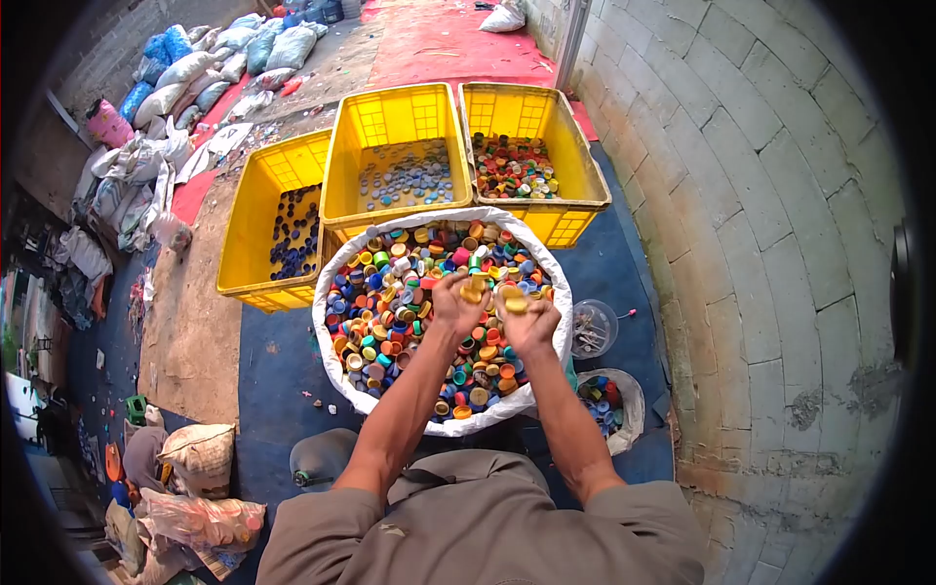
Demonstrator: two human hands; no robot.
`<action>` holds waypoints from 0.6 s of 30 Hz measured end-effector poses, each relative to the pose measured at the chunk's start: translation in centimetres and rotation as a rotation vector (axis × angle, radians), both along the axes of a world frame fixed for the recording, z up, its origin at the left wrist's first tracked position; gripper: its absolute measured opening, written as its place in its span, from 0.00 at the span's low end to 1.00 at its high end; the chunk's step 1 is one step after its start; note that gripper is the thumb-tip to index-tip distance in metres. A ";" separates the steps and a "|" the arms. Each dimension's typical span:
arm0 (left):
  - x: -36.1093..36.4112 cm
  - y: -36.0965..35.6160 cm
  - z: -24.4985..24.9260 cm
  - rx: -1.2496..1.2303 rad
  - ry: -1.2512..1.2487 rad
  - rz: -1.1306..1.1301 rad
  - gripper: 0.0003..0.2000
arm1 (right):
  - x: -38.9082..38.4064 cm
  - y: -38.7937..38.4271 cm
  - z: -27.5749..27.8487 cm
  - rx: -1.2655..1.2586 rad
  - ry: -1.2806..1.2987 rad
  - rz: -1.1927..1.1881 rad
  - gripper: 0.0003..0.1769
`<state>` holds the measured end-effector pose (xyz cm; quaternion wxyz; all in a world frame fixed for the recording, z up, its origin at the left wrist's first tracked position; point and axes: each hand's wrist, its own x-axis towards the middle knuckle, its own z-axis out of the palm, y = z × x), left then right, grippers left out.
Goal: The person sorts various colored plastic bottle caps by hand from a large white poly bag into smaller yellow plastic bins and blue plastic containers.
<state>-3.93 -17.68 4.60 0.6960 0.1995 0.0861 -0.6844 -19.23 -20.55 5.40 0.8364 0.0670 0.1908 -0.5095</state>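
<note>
A large white sack point(558, 283) with a rolled rim stands in front of me, filled with bottle caps point(390, 317) of many colours. Over the middle of the pile, my left hand point(456, 310) is closed around a yellow bottle cap point(473, 292). Close beside it on the right, my right hand point(532, 324) grips yellow bottle caps point(515, 303) between thumb and fingers. Both hands are slightly blurred, so the exact number of caps in each is hard to make out.
Beyond the sack stand three yellow crates: left point(244, 219) with dark blue caps, middle point(336, 146) with pale blue caps, right point(585, 175) with mixed caps. A clear tub point(611, 336) and small sack point(634, 409) sit right, near a block wall point(751, 244). Filled sacks point(190, 68) lie far left.
</note>
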 end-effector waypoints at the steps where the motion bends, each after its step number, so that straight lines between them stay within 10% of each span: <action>1: 0.9 -2.9 3.2 -0.089 0.028 -0.022 0.19 | 0.4 -2.9 3.5 -0.142 0.000 0.038 0.31; 4: 2.5 -8.0 10.7 -0.281 0.062 0.050 0.46 | 1.5 -8.6 11.1 -0.261 -0.096 -0.058 0.48; 7: 3.8 -8.6 11.6 -0.391 0.029 0.066 0.51 | 1.3 -10.2 12.7 -0.276 -0.086 -0.082 0.56; 18: 3.2 9.2 0.6 0.292 -0.402 0.209 0.12 | -3.5 4.7 -1.3 -0.258 0.748 0.168 0.24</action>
